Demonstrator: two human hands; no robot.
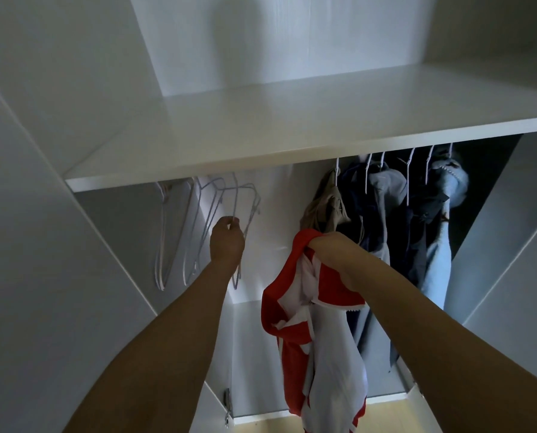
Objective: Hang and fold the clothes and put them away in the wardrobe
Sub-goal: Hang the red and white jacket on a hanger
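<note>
The red-and-white garment (311, 345) hangs bunched and crumpled from the right hand (329, 250), whose fingers curl tight round its upper edge, in front of the wardrobe's (73, 120) open lower section. The left hand (226, 242) pinches the wire of an empty white hanger (245, 207), apparently near its neck, below the shelf's (261, 126) front edge. Hung clothes (411, 220) crowd the right end.

Hanging rail behind shelf (261, 157); red-and-white garment (317, 339) bottom cropped at frame edge.
</note>
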